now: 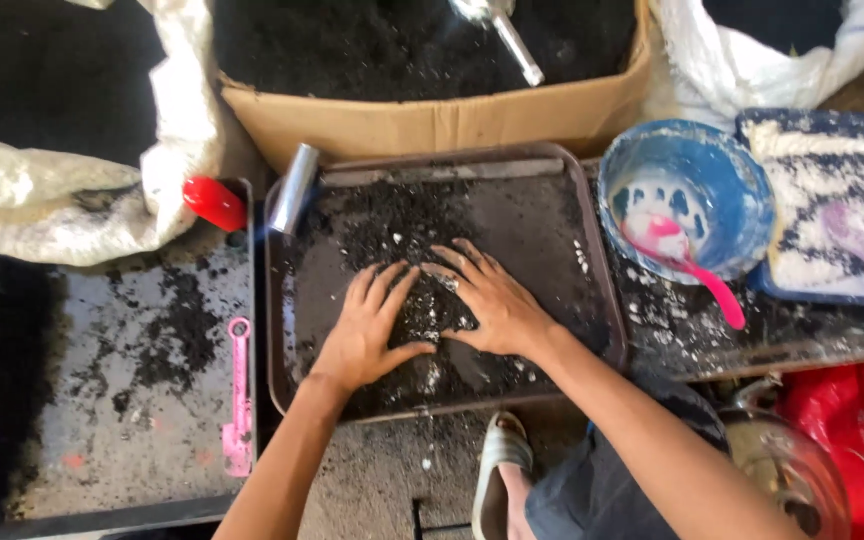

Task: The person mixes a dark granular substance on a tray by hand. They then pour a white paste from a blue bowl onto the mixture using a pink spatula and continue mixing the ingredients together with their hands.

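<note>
A brown rectangular tray (552,165) lies in front of me with dark soil mixed with white flecks spread over it. My left hand (367,330) and my right hand (487,300) rest palm down on a small heap of that soil (430,315) in the tray's middle, fingers spread, thumbs cupping the heap from both sides. Neither hand grips anything. A metal tube (294,188) leans on the tray's far left corner.
A cardboard box (432,120) of dark soil with a metal scoop (512,35) stands behind the tray. At right are a blue bowl (722,170) with a pink spoon (697,270) and a tray of white granules (822,260) with a purple spoon. At left lie a white sack (52,210), a red cap (214,202) and a pink tool (239,400).
</note>
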